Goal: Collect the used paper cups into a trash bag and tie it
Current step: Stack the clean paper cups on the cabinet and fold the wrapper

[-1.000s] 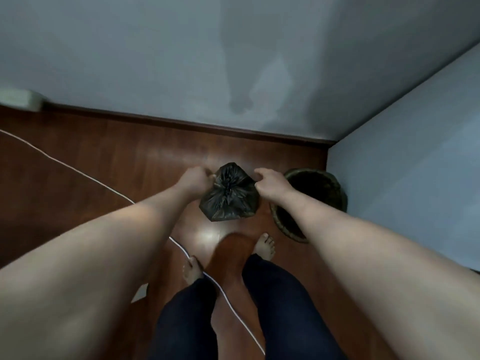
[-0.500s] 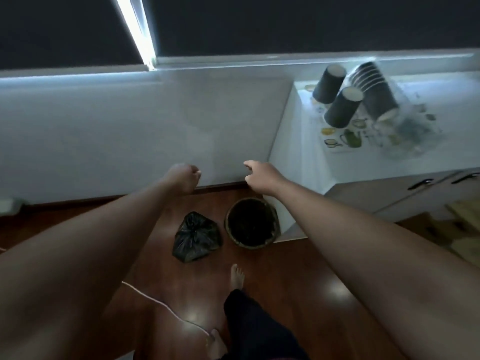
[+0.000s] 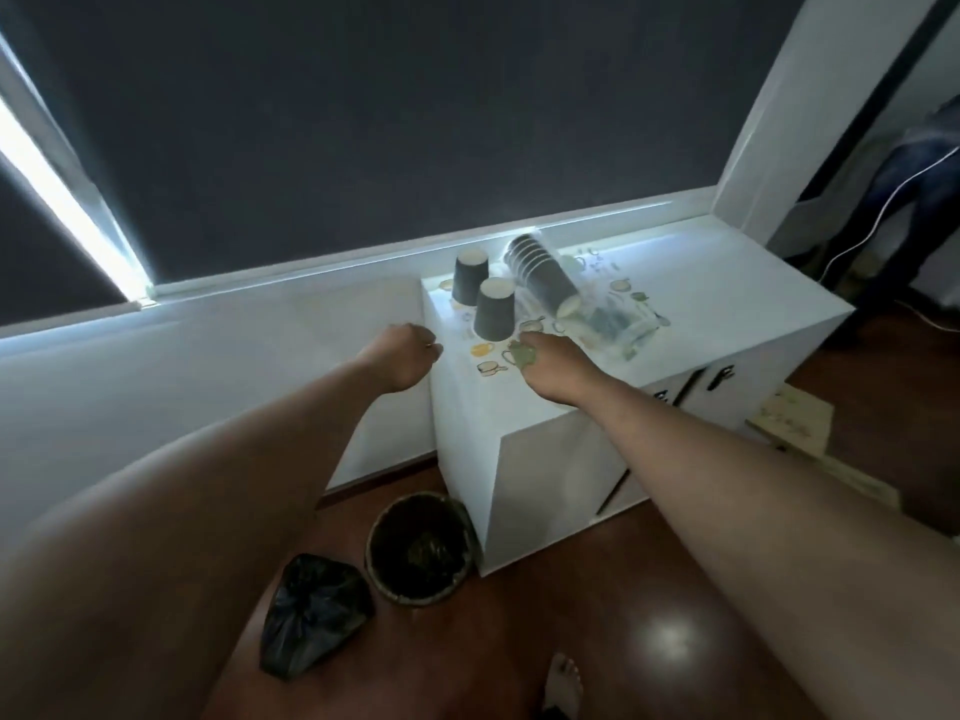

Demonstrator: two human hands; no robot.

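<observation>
Knotted black plastic trash bag [image 3: 311, 618] on floor: light, soft, slippery; best taken at the knot. Left hand [image 3: 405, 358] loosely curled, empty; right hand [image 3: 556, 368] relaxed, empty.

trash bag [image 3: 311, 618]: black, top gathered shut, lying on the floor just left of the basket [image 3: 420, 548].
paper cups [image 3: 493, 309]: two dark, upside down on the cabinet top, up right of the basket.
cup stack [image 3: 543, 272]: dark cups nested, lying on its side beside them.
</observation>
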